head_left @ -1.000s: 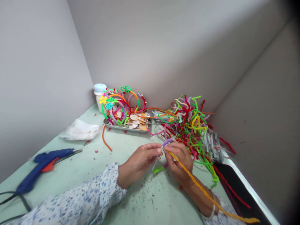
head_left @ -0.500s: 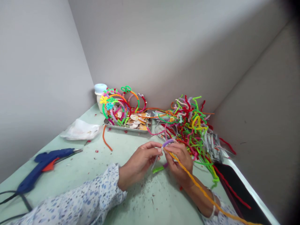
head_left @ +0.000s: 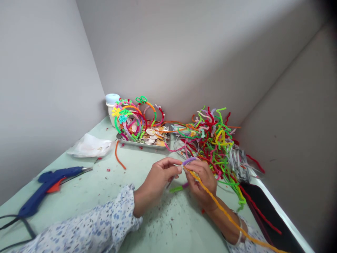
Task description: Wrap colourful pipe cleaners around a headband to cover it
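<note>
Above the table, my left hand [head_left: 157,177] pinches a thin headband [head_left: 189,160] between thumb and forefinger. My right hand [head_left: 202,181] is closed round the same band's wrapped part. Purple fuzzy wrapping shows on top of the band, and a green wrapped end [head_left: 176,189] sticks out below the right hand. At the pinch, a long orange pipe cleaner [head_left: 218,204] meets the band. Its loose length runs back over my right forearm to the bottom edge. My fingers hide how the orange piece is joined there.
A metal tray [head_left: 142,143] at the back holds flat pieces, with finished headbands [head_left: 155,117] on it. Right of it lies a tangled heap of pipe cleaners [head_left: 210,140]. On the left are a blue glue gun [head_left: 39,191], a plastic bag [head_left: 91,147] and a white jar [head_left: 112,109].
Both hands stay nearly in place on the band. The bare grey end below my left fingers and the green end have shifted slightly left.
</note>
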The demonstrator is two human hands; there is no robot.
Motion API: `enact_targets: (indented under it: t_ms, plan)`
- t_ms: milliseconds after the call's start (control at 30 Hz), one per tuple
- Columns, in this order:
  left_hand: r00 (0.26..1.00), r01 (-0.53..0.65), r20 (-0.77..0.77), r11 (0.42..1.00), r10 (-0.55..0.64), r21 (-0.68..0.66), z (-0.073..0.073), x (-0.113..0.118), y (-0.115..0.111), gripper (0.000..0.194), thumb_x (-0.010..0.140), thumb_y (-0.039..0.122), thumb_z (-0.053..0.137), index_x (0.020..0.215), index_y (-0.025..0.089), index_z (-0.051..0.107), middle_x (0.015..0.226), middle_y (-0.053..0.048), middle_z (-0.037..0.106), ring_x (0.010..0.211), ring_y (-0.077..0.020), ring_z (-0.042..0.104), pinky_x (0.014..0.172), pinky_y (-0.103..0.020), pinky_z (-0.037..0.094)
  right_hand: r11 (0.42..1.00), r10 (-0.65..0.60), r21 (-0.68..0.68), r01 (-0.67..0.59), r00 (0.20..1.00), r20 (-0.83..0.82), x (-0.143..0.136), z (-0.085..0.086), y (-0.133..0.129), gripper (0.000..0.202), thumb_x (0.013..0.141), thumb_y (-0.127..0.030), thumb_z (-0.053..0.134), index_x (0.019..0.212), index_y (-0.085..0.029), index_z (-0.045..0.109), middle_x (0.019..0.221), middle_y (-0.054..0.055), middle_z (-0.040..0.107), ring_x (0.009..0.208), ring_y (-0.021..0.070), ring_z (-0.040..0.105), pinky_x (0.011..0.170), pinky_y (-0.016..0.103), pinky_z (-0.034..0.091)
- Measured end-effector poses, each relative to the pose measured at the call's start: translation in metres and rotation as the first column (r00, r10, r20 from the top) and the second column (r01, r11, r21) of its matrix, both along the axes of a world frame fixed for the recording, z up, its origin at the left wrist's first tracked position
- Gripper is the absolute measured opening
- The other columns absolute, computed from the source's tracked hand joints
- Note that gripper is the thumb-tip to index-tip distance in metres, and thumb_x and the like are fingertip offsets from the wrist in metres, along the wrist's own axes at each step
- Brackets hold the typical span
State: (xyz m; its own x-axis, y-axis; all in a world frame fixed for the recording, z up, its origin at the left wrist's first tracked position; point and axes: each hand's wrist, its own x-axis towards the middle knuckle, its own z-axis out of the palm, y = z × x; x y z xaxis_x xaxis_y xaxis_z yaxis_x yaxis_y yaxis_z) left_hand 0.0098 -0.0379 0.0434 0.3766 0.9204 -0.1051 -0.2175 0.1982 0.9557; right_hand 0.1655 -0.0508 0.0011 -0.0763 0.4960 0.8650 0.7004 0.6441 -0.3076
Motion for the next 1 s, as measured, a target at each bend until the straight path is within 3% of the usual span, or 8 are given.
enact_targets:
  t_ms: [267,433,733,1000]
  plan:
    - [0.983,-0.065,-0.163,0.993,0.081,0.098,0.008,0.000,-0.001,0.021,0.069,0.026,0.062,0.087,0.015,0.065,0.059,0.003,0.053,0.046,-0.0051,0.036,0.047,-0.020,0.029,1.000,-0.012,0.000,0.012,1.000,0.022,0.001,0.003,-0.001,0.025,0.076,-0.009,0.059,0.098,-0.022,0.057,0.090,0.005,0.060,0.087,0.0183,0.059,0.080,0.036,0.049]
    - [0.975,-0.101,-0.169,0.966,0.143,0.237,0.004,0.001,-0.003,0.020,0.071,0.028,0.061,0.085,0.015,0.067,0.062,0.001,0.055,0.052,-0.0076,0.041,0.050,-0.021,0.033,1.000,-0.026,0.010,0.026,0.999,0.028,0.000,0.006,-0.002,0.023,0.078,-0.011,0.057,0.098,-0.023,0.057,0.089,0.005,0.060,0.086,0.0184,0.058,0.079,0.036,0.049]
    - [0.921,-0.130,-0.245,0.831,0.303,0.541,0.008,-0.001,-0.011,0.017,0.076,0.025,0.057,0.084,0.018,0.070,0.068,-0.002,0.055,0.058,-0.0101,0.047,0.054,-0.021,0.036,0.997,-0.067,0.047,0.066,0.997,0.027,0.001,0.010,-0.006,0.026,0.076,-0.013,0.060,0.099,-0.024,0.058,0.091,0.005,0.057,0.085,0.0187,0.059,0.077,0.036,0.050]
    - [0.887,-0.065,-0.297,0.732,0.353,0.678,0.009,-0.004,-0.012,0.018,0.078,0.021,0.054,0.087,0.020,0.070,0.069,-0.002,0.054,0.061,-0.0110,0.047,0.057,-0.022,0.036,0.996,-0.044,0.078,0.041,0.998,0.035,0.000,0.017,-0.005,0.028,0.074,-0.011,0.063,0.099,-0.025,0.059,0.091,0.004,0.058,0.083,0.0173,0.058,0.074,0.033,0.050]
